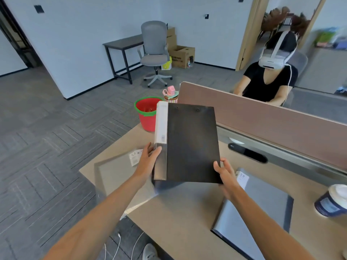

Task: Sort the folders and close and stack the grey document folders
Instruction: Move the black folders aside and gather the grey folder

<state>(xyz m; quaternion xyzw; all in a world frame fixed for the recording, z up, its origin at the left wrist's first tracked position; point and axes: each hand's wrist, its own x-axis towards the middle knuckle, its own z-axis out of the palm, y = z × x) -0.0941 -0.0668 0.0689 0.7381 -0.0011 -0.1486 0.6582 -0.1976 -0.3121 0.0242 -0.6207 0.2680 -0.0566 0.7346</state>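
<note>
The left hand (149,162) is clamped on the spine side of a black lever-arch binder (189,145), thumb over the white spine label, and the right hand (224,173) pinches its near right corner; the binder is lifted clear of the desk (174,218), closed, tilted away from the wearer. One grey document folder (120,177) lies flat below it at the desk's left corner, partly overhanging the edge; another grey document folder (257,209) lies closed near the right forearm. The likely trouble is the grip itself; the right hand holds only a corner, so the binder could swing or slip onto the folder beneath, and a knock there might push that overhanging folder off the desk. A paper coffee cup (333,201) stands at the right edge of the desk, near enough that a sweeping elbow could tip it; the desk partition (262,117) bars any placement farther forward; a red bucket (147,113) sits on the floor beyond the desk's far corner.
</note>
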